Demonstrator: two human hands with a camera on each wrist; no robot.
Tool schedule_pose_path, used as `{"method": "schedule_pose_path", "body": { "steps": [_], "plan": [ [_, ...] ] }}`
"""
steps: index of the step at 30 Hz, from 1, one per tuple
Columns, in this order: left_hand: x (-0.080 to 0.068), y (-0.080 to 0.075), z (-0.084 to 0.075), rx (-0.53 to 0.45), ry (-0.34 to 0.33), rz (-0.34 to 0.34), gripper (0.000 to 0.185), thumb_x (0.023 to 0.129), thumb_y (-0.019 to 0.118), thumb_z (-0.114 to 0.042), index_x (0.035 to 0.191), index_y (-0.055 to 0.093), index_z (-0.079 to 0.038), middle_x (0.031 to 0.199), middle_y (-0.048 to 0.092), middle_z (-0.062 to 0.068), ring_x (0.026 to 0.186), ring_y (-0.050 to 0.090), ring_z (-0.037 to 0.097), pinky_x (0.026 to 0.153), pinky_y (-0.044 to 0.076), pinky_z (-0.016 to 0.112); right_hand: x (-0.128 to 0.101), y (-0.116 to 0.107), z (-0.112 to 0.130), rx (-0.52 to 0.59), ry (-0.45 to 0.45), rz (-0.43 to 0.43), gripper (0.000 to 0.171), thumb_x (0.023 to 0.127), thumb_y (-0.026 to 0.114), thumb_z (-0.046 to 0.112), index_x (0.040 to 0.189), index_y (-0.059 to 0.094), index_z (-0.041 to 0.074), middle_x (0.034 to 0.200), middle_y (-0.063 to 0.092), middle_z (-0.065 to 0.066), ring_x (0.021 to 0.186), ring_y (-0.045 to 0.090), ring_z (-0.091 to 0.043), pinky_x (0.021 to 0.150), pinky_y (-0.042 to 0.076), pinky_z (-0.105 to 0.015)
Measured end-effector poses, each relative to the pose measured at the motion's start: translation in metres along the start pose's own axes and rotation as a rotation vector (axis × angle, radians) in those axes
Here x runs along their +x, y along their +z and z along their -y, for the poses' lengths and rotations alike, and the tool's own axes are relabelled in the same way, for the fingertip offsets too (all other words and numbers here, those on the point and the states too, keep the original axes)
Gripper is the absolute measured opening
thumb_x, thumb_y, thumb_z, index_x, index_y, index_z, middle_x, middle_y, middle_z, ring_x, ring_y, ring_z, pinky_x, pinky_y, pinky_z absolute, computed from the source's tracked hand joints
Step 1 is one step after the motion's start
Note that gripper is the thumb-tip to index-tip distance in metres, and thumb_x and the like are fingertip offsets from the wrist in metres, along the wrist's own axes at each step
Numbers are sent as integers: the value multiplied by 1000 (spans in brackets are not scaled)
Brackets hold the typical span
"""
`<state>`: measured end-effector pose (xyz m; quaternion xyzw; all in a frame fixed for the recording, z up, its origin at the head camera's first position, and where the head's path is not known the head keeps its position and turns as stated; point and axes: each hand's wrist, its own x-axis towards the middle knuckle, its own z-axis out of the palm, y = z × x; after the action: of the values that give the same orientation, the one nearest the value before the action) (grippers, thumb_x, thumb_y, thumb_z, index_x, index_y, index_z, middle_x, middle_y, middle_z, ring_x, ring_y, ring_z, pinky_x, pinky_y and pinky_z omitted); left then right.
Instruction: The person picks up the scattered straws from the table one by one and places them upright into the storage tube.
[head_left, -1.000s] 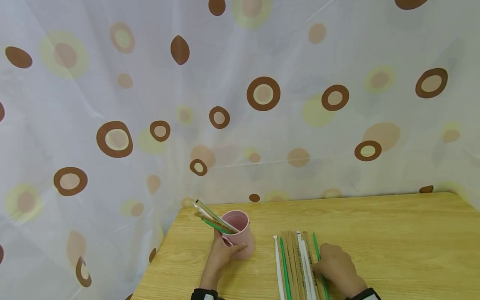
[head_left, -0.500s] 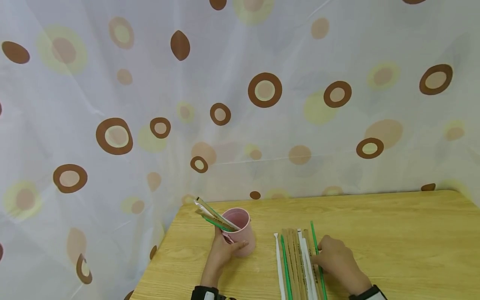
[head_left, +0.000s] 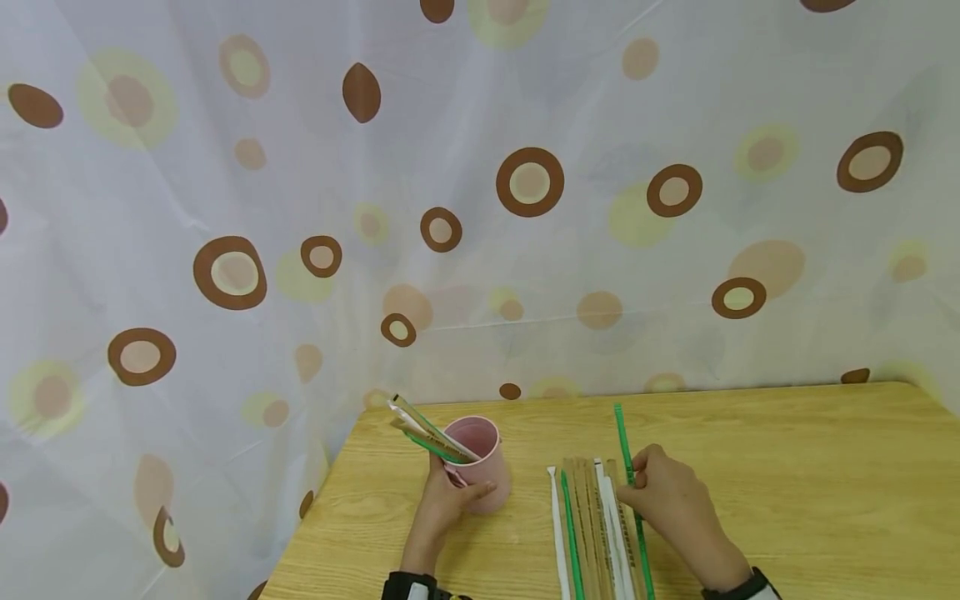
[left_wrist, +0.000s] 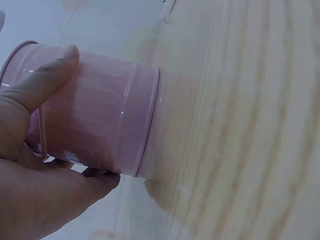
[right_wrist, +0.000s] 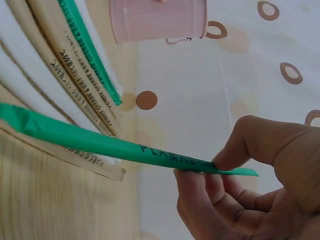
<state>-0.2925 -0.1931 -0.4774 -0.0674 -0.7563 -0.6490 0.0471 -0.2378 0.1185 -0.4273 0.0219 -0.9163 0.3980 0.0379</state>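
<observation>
1. The left hand (head_left: 442, 504) is curled round the pink cup (head_left: 474, 461); in the left wrist view the thumb (left_wrist: 47, 80) is pressed along the cup's side and the fingers are wrapped beneath it.
2. The pink cup is stood upright on the desk (head_left: 787, 483), near its left rear corner. Several wrapped straws (head_left: 427, 433) are leaned out of its mouth toward the left.
3. The right hand (head_left: 671, 500) is closed in a pinch on a green wrapped straw (head_left: 625, 454). In the right wrist view the straw (right_wrist: 115, 145) is seen clamped between thumb and fingertips near one end, the remaining fingers loosely curled.
4. The green straw is held at the right edge of the row, its far end projected past the others toward the curtain (head_left: 300, 167).
5. A row of wrapped straws (head_left: 592, 525), white, brown and green, is laid side by side on the desk between the two hands, just left of the right hand.
6. A dotted curtain is hung behind the desk.
</observation>
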Motion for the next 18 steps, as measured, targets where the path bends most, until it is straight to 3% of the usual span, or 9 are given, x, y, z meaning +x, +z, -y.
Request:
{"method": "schedule_pose_path", "body": {
  "steps": [6, 12, 18],
  "plan": [
    [1, 0, 0, 6, 0, 1, 106, 77, 85, 4, 155, 15, -8, 150, 42, 23, 141, 37, 38, 118, 28, 54, -3, -8, 12, 23, -28, -70, 38, 86, 69, 14, 116, 56, -6, 93, 64, -9, 60, 53, -17, 50, 39, -30],
    [0, 0, -1, -4, -3, 5, 106, 77, 85, 3, 156, 13, -8, 151, 41, 24, 142, 37, 38, 118, 27, 54, -7, -15, 21, 59, -69, -133, 33, 87, 68, 13, 115, 56, -1, 98, 63, -9, 79, 68, -21, 53, 47, -31],
    [-1, 0, -3, 18, -27, 2, 109, 79, 85, 1, 158, 10, -9, 153, 38, 25, 143, 35, 40, 117, 28, 57, -9, -20, 24, 83, -100, -177, 30, 87, 66, 10, 114, 56, 1, 101, 63, -10, 82, 71, -24, 57, 50, -32]
  ]
}}
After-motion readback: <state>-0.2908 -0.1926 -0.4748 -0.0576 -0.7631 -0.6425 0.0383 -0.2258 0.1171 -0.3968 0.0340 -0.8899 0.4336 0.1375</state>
